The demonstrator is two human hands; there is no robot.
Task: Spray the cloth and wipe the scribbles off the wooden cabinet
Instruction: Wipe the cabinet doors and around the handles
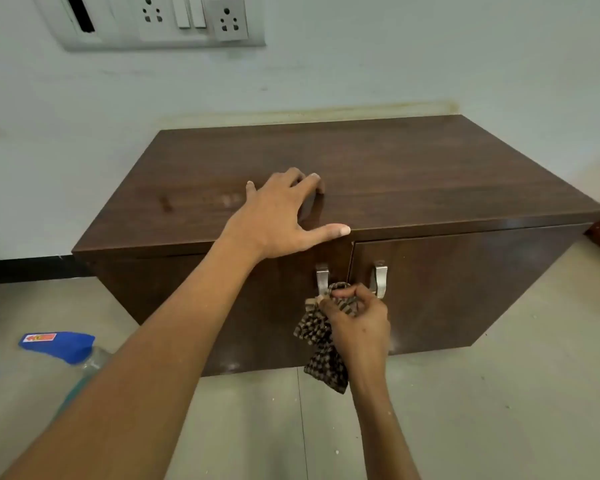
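- Our left hand (pixel 278 216) lies spread and unclenched on the front part of the wooden cabinet (pixel 413 174) top, gripping nothing; its thumb reaches along the front edge and the fingertips press on the dark surface.
- Our right hand (pixel 355 320) is clenched around the cloth (pixel 321 355), a brown-and-cream checked rag bunched in the fingers, with its loose end hanging down in front of the cabinet doors.
- That hand and the cloth sit at the seam between the two doors, between the two metal handles (pixel 380 280); the left handle is partly covered by the rag.
- The cabinet stands on the tiled floor (pixel 499 410) against a pale wall (pixel 395 64), both doors closed.
- On the cabinet top, left of our left hand, we see a faint pale smear and a small dark mark; we cannot tell whether these are scribbles.
- The spray bottle (pixel 61 344), with its blue trigger head and clear body, lies on the floor to the left of the cabinet, well apart from both hands and partly hidden behind our left forearm.
- A switch and socket panel (pixel 160 19) is fixed to the wall above.
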